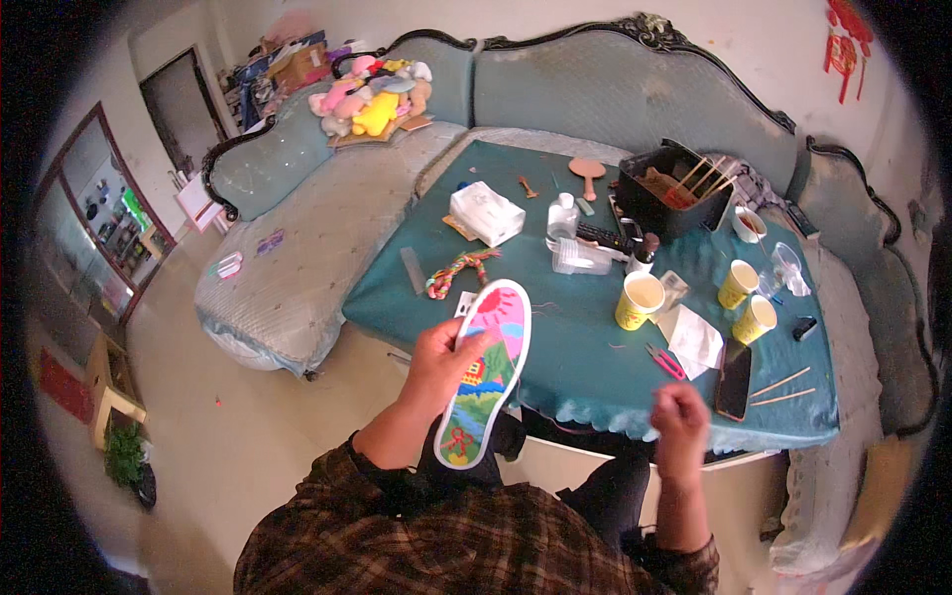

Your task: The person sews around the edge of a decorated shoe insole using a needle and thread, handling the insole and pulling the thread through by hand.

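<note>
An embroidered shoe insole (483, 372) with a white rim is held upright above my lap. It bears a red sun, a pink sky, a small house and green ground. My left hand (439, 364) grips it by its left edge, thumb across the front. A thin thread seems to run over the pink part. Off to the right, my right hand (680, 424) is raised with curled fingers near the table's front edge. It is blurred, and whether a needle or thread sits in its fingertips is not visible. Pink-handled thread snips (664, 362) lie just beyond it.
The table with a green cloth (573, 372) carries paper cups (639, 300), a smartphone (733, 379), wooden sticks (781, 387), a white paper (692, 342), a braided cord (461, 273), a tissue pack (487, 213) and a black bin (673, 193). A sofa (632, 82) stands behind.
</note>
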Demonstrator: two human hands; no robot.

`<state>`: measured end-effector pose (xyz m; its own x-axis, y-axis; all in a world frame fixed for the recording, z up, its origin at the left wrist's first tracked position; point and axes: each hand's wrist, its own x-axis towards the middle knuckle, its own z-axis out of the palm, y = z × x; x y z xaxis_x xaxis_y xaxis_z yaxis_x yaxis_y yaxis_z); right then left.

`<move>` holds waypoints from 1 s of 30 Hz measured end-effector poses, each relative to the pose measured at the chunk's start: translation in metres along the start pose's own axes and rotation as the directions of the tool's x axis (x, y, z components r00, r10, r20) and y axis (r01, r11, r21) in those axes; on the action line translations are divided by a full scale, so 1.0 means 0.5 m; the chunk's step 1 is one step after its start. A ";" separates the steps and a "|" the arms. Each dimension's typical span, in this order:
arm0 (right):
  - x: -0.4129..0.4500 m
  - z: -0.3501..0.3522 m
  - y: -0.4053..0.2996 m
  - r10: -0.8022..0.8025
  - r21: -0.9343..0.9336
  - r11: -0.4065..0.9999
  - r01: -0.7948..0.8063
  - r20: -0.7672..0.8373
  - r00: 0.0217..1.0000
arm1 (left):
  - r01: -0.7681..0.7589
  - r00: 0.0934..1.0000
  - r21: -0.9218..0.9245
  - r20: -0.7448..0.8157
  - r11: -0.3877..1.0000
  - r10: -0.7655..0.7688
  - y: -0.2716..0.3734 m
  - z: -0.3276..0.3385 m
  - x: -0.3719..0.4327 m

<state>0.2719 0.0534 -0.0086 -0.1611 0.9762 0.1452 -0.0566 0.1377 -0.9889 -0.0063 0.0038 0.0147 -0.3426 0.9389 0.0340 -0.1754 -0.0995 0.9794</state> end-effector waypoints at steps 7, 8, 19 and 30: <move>0.023 0.176 -0.061 -0.328 -0.131 0.926 0.354 0.183 0.927 | -0.157 0.981 0.226 0.145 0.962 0.126 0.003 0.049 -0.033; 0.022 0.178 -0.061 -0.326 -0.135 0.926 0.352 0.181 0.928 | -0.143 0.981 0.214 0.160 0.966 0.109 0.000 0.049 -0.034; 0.020 0.173 -0.031 -0.232 -0.115 0.958 0.262 0.222 0.947 | -0.071 0.976 0.151 0.215 0.986 0.037 0.003 0.061 -0.042; 0.018 0.174 -0.024 -0.213 -0.033 0.974 0.225 0.209 0.954 | -0.142 0.971 0.236 0.220 0.961 0.089 -0.005 0.057 -0.041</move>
<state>0.1854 0.0460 0.0074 -0.3471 0.8674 0.3564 -0.0587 0.3592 -0.9314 0.0273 -0.0059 0.0174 -0.1455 0.9757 0.1639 0.0978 -0.1507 0.9837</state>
